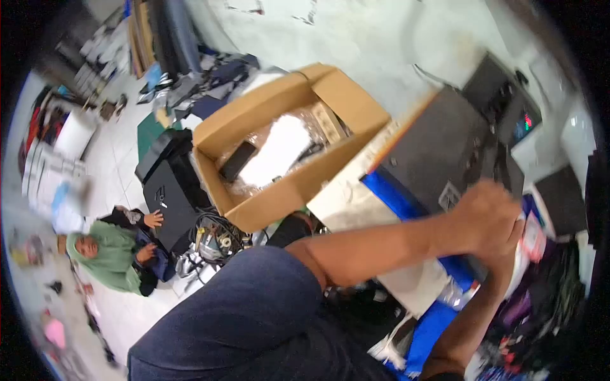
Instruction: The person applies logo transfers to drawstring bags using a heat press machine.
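My left hand (481, 214) is closed, blurred by motion, above the dark table surface with a blue edge. My right hand (502, 254) comes up from below and meets it. The left hand's fingers curl over near the right hand's wrist or fingers, and what lies between them cannot be made out. The right hand's fingers are mostly hidden. A white and pink bundle (532, 241) shows just beyond the hands. The dark board (426, 140) on the table lies behind them.
An open cardboard box (254, 213) holds bubble wrap, a white item and a black item. Beside it stand a black case (168, 197) and a tangle of cables (219, 232). A person in a green head covering (105, 260) sits on the floor. Dark clothes (540, 305) are piled at right.
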Tool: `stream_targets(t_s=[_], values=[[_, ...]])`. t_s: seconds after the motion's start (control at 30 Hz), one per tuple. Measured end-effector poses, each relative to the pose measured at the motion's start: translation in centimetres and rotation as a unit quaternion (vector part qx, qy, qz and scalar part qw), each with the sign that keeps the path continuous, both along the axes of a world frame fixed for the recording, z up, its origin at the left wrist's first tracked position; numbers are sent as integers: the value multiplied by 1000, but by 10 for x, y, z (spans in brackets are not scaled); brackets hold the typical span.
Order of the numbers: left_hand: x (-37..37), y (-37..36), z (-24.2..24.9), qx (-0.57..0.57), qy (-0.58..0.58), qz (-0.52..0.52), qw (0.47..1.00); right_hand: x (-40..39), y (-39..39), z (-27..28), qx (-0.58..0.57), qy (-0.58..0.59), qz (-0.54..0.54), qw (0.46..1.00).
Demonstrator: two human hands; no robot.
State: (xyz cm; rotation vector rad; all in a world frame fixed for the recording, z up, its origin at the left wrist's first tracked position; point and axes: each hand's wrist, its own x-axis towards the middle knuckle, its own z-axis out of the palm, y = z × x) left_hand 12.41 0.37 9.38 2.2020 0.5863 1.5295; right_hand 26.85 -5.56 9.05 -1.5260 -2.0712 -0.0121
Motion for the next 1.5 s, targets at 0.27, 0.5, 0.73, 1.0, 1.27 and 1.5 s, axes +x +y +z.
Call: stream_targets(t_s=[0.27, 0.5, 0.73, 1.0, 1.27, 1.5], values=[[-2, 3, 2, -5, 33, -43, 999, -12, 11, 1, 15, -12, 14, 1000], [-71, -28, -4, 3, -226, -144, 963, -27, 18, 10, 9, -39, 69, 997], [-266, -118, 42, -203, -250, -525, 788, -90, 3, 46, -145, 38, -128, 980], [-288, -169, 72, -22, -462, -525, 715, -78, 5, 40, -165, 29, -117, 979], [-303, -169, 80, 33, -489, -513, 705, -67, 7, 27, -99, -5, -144, 984], [-314, -171, 87, 73, -498, -517, 692, -60, 11, 28, -142, 18, -119, 983]])
